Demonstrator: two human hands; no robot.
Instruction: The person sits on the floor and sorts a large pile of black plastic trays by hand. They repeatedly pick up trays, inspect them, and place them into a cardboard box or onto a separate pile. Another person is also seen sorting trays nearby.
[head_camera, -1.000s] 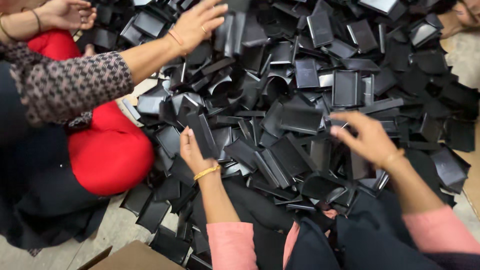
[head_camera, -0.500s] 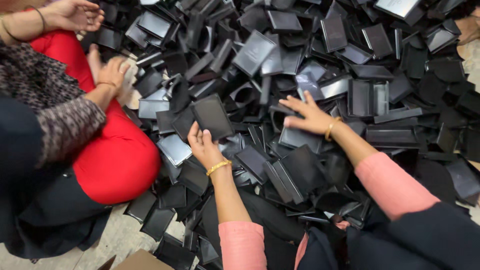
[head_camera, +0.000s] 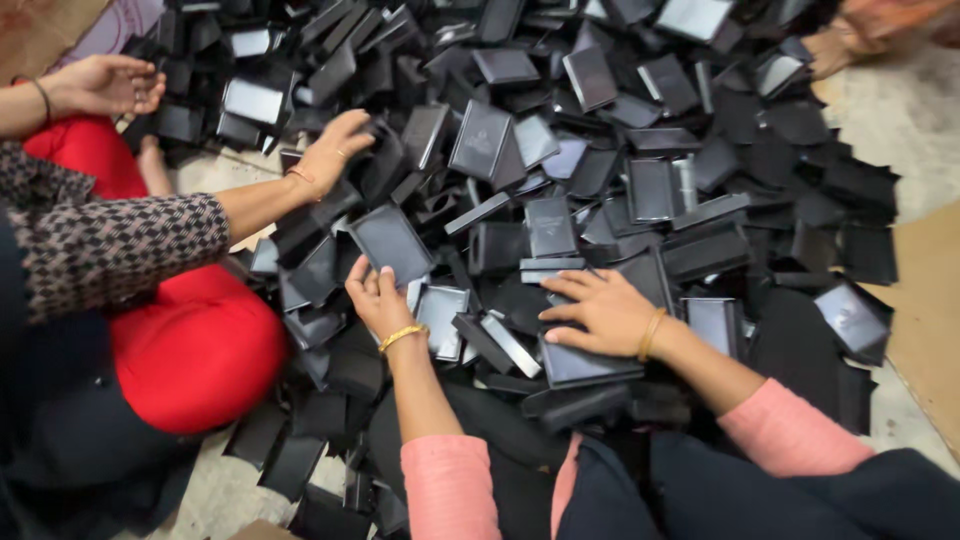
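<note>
A big heap of small black box parts (head_camera: 600, 170), lids and trays, covers the floor in front of me. My left hand (head_camera: 378, 297), with a gold bangle on the wrist, grips the near edge of a flat black lid (head_camera: 390, 243) and holds it tilted up. My right hand (head_camera: 600, 312), also with a bangle, lies palm down with fingers spread on a black box piece (head_camera: 585, 365) at the near edge of the heap. Pink sleeves cover both my forearms.
A person in a patterned sleeve and red trousers (head_camera: 190, 345) sits at my left; one of their hands (head_camera: 335, 150) reaches into the heap, the other (head_camera: 100, 85) hovers at the far left. Brown cardboard (head_camera: 930, 300) lies at the right, with someone's foot (head_camera: 830, 50) at the top right.
My right hand has pulled back toward me and settled flat on a box piece. My left hand still holds the lid. The neighbour's hand has reached farther into the heap.
</note>
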